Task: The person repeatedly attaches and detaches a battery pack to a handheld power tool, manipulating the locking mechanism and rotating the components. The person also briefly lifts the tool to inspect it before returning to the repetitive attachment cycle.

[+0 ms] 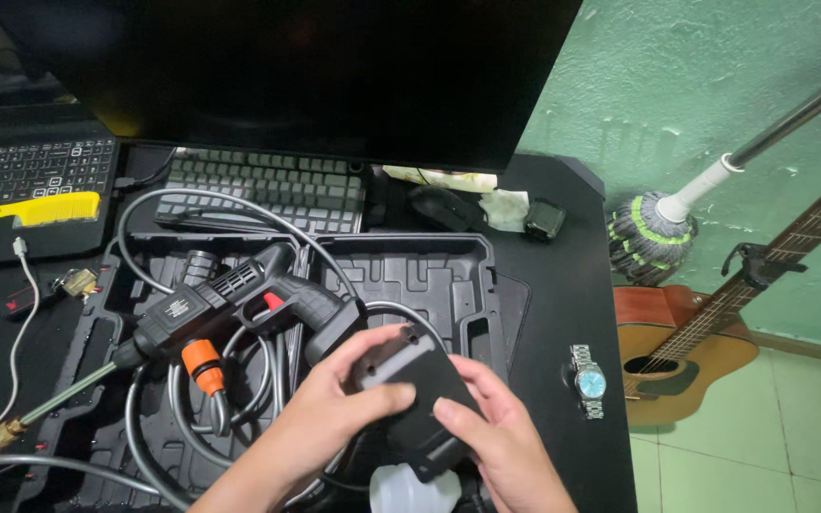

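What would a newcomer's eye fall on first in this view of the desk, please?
First, the two hands at bottom centre: the left hand and right hand grip a black battery pack between them. Just left of it lies a black spray gun with an orange hose connector, resting on coiled hose in an open black carry case. A silver wristwatch lies on the desk to the right.
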